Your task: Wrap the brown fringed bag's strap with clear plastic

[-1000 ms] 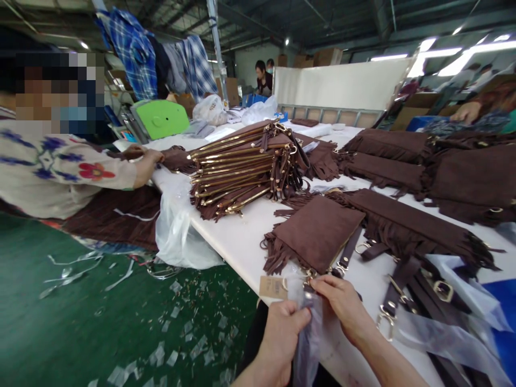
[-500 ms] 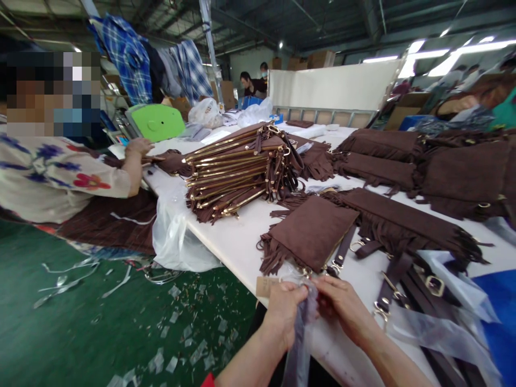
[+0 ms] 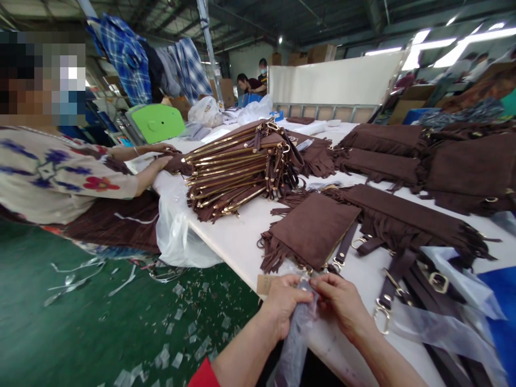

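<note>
Near the table's front edge, my left hand [image 3: 282, 303] is closed around a dark strap in a clear plastic sleeve [image 3: 293, 344], which hangs down toward my lap. My right hand [image 3: 341, 303] pinches the upper end of the same sleeved strap, fingertips close to the left thumb. What exactly the right fingertips grip is partly hidden. Just beyond both hands lies a brown suede bag [image 3: 316, 228] with fringe and gold-coloured clasps. A small cardboard tag [image 3: 264, 284] shows beside my left hand.
A stack of brown bags with gold zips [image 3: 234, 166] stands mid-table. More fringed bags [image 3: 470, 161] lie at right, above dark straps with buckles [image 3: 419, 290] and loose plastic. A co-worker's hands [image 3: 155, 161] are left of the stack. Plastic scraps litter the green floor [image 3: 161, 322].
My fingers have shifted slightly at the strap's upper end, and the sleeve's lower part has swung a little left. The co-worker's hands have moved right, toward the stack.
</note>
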